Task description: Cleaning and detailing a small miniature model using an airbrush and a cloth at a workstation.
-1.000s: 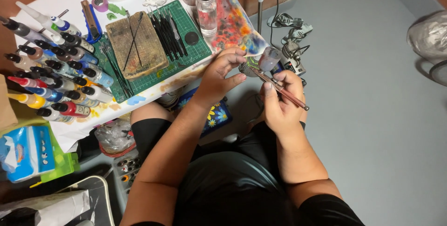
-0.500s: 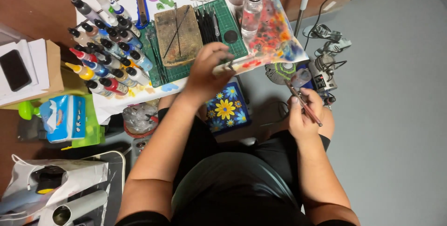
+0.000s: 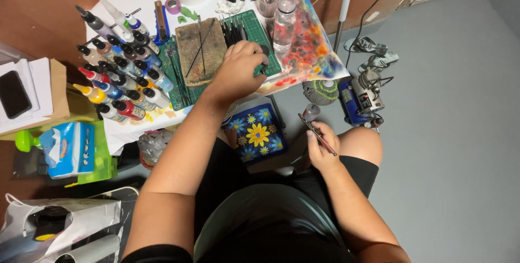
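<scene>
To the left of the left hand (image 3: 238,73), many paint bottles (image 3: 116,81) lie in rows on the tabletop (image 3: 135,0). Just beside this hand, on a green cutting mat (image 3: 254,30), rests a brown stained block (image 3: 201,52). The left hand lies on the mat with fingers curled down; I cannot tell what they grip. Behind it stands a clear bottle (image 3: 284,22) on a colourful stained sheet (image 3: 314,46). Below, between both hands, sits a blue box with flowers (image 3: 257,135). The right hand (image 3: 323,146), over the knee, pinches a thin airbrush (image 3: 317,133). To its right, a small compressor (image 3: 360,98) stands on the floor.
</scene>
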